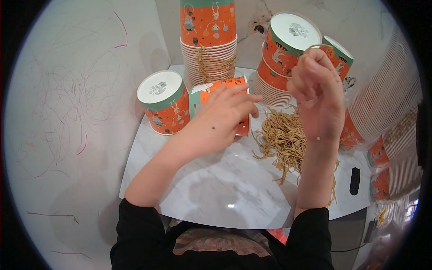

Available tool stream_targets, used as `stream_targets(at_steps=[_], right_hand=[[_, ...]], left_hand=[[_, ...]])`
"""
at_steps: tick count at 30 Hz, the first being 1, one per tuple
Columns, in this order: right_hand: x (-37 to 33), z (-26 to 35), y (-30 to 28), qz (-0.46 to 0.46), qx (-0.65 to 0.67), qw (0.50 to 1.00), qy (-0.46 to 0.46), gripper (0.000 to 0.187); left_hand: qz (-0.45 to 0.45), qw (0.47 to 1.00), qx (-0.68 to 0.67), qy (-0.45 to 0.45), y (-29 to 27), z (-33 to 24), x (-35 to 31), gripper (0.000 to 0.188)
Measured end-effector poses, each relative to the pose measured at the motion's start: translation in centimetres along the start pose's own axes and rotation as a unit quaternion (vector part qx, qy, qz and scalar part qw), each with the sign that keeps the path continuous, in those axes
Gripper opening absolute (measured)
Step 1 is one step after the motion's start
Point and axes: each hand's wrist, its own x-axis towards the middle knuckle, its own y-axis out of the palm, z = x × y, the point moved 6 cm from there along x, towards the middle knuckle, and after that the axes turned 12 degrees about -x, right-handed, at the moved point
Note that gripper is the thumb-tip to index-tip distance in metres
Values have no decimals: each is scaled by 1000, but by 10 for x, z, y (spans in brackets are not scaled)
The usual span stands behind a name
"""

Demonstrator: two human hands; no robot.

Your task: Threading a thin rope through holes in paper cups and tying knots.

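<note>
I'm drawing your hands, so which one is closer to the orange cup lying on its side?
Left. The left hand is spread over the orange cup, hiding part of it. The right hand is held up off to its right, not touching it.

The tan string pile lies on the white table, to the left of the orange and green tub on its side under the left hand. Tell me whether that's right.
Not quite: the side is wrong. The head view shows the tan string pile on the white table to the right of the orange and green tub on its side under the left hand.
</note>
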Motion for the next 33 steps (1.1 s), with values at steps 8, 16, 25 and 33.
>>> stream_targets(at_steps=[8,16,25,33], right_hand=[[-1,20,-20,-88,-102,990,-45,15],[-8,29,-12,-125,-432,881,-147,8],[-12,14,19,43,-503,854,-126,7],[-14,7,33,83,-479,858,-162,10]], left_hand=[[4,999,37,5,0,8,-2,26],[-76,995,-13,-64,-34,-3,-3,20],[-144,889,-368,-233,-31,25,-11,25],[-175,802,-515,-245,-34,19,-13,35]])
